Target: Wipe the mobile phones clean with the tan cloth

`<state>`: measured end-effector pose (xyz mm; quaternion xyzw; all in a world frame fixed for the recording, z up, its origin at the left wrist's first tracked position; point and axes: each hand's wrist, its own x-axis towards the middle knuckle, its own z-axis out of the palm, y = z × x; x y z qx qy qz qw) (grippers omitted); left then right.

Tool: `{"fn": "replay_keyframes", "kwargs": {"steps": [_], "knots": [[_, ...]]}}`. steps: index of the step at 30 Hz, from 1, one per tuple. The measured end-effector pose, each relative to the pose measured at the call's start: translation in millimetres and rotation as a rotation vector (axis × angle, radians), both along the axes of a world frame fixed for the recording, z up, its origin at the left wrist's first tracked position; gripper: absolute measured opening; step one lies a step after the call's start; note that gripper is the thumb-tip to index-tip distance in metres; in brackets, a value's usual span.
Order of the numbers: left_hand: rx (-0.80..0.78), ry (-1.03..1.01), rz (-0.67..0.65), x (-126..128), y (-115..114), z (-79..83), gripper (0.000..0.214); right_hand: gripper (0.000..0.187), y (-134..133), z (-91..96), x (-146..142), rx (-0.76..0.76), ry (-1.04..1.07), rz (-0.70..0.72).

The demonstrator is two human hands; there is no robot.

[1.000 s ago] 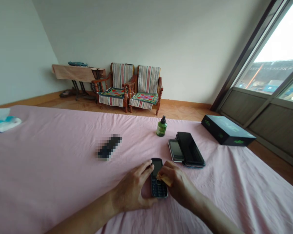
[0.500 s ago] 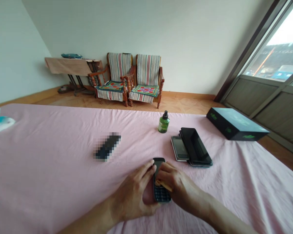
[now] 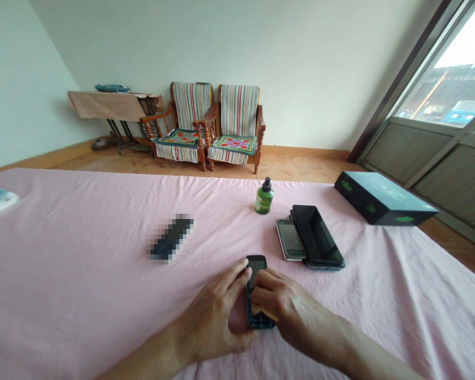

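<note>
- Left hand, spread wide, touches the phone.
- Right hand, pinching a yellow cloth, hides some phone.
- Green bottle, tablet, box sit beyond.

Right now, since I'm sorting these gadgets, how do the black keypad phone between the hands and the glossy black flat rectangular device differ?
The black keypad phone is smaller than the glossy black flat rectangular device. The phone shows rows of keys; the device shows none. The right hand holds a yellow cloth-like piece over the phone; no hand touches the device. Both are dark and lie face up.
</note>
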<state>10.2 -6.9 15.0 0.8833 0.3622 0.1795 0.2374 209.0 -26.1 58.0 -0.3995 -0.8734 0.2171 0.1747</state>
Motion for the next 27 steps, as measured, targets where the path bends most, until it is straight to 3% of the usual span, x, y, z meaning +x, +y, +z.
{"fn": "replay_keyframes", "kwargs": {"steps": [7, 12, 15, 20, 27], "knots": [[0.004, -0.035, 0.003, 1.8, 0.7, 4.0, 0.085, 0.019, -0.7, -1.3, -3.9, 0.029, 0.02, -0.036], [0.023, -0.003, -0.009, 0.3, 1.2, 1.6, 0.087, 0.024, -16.8, -0.2, 4.4, 0.01, 0.04, -0.029], [0.019, 0.02, -0.011, 0.4, 1.6, 3.1, 0.085, 0.03, -22.1, 1.0, 14.9, -0.04, 0.057, -0.113], [0.023, 0.02, -0.015, 1.4, 1.1, 4.1, 0.085, 0.023, -17.2, -12.1, 19.0, -0.029, 0.187, -0.402], [0.025, 0.015, -0.011, 1.8, 1.1, 3.8, 0.085, 0.025, -14.6, -28.9, 3.9, -0.051, 0.261, -0.43]]}}
